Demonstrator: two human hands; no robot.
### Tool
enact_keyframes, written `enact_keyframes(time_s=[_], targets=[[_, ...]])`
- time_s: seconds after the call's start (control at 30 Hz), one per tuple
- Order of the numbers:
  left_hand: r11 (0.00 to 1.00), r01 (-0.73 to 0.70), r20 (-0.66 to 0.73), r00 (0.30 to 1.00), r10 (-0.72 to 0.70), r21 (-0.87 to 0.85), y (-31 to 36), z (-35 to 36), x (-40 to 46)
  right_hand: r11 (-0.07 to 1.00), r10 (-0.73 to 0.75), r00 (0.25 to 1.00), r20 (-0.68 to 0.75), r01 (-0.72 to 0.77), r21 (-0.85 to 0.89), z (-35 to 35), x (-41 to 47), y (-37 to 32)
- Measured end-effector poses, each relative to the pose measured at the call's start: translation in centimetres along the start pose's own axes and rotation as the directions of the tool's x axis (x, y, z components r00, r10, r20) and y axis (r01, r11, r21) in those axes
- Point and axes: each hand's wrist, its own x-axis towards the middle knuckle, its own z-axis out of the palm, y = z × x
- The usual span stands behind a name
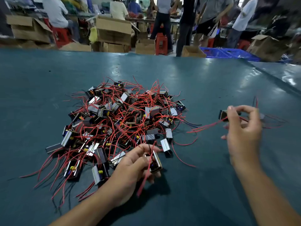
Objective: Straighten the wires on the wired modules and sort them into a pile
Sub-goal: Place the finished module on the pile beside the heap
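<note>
Left hand (130,170): fingers curl round one wired module (155,162) at the near edge of the heap; its red leads (143,181) trail down across the palm toward the table.
Right hand (242,128): thumb and fingertips pinch a second module (223,115), raised over the table well to the right of the heap; the view is blurred here.
Second module's leads (205,127): red, hanging left and down from the body, with fainter strands fanning right.
Heap of modules (123,121): many small blocks with metal-clad bodies, yellow and blue parts showing, red and black wires interlaced throughout; it lies centre-left on the table.
Sorted pile: none can be made out with certainty; the blur at the right edge may hide one.
Handling, body: judged rigid and light enough for a one-hand grip; take hold by the flat metal sides.
Handling, wires: judged thin and pliable, holding a bend; stroke from the body outward. Pulling hard could strain the joint at the body.
Obstruction: neighbouring leads cross those of the left hand's module, so lifting may drag other units along.
Table (203,82): dark teal, glossy covering.
Surroundings: cardboard boxes (114,28), red stools (161,44), a blue crate (228,53) and people beyond the far edge, well apart from the work.
</note>
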Motion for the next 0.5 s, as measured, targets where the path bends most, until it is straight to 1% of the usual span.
enact_keyframes(time_s=[0.07, 0.17, 0.3, 0.37, 0.4, 0.43, 0.5], targets=[[1.0, 0.002, 0.007, 1.0, -0.002, -0.022, 0.2, 0.1, 0.0, 0.999, 0.024, 0.998, 0.054, -0.025, 0.031, -0.3, -0.8, -0.1], [0.999, 0.001, -0.002, 1.0, -0.001, -0.044, 0.1, 0.1, 0.1, 0.999, 0.01, 0.982, 0.186, -0.019, 0.043, -0.5, -1.6, -0.4], [0.997, 0.026, -0.03, 0.999, -0.028, -0.077, -0.3, -0.1, 0.4, 0.994, -0.011, 0.925, 0.38, -0.031, 0.103, -0.7, -2.9, 0.0], [0.997, 0.024, -0.027, 0.999, -0.026, -0.071, -0.5, -0.3, 0.5, 0.993, -0.022, 0.874, 0.485, -0.039, 0.114, -0.8, -3.5, 0.4], [0.998, 0.015, -0.019, 1.0, -0.016, -0.064, -0.6, -0.4, 0.5, 0.996, -0.04, 0.845, 0.534, -0.012, 0.093, -0.9, -3.7, 0.7], [0.998, 0.005, -0.01, 1.0, -0.006, -0.059, -0.7, -0.4, 0.5, 0.998, -0.064, 0.809, 0.584, 0.043, 0.049, -1.1, -3.7, 1.0], [0.998, -0.007, 0.002, 1.0, 0.008, -0.063, -0.8, -0.4, 0.4, 0.978, -0.094, 0.706, 0.702, 0.199, -0.069, -1.5, -3.5, 1.2]])
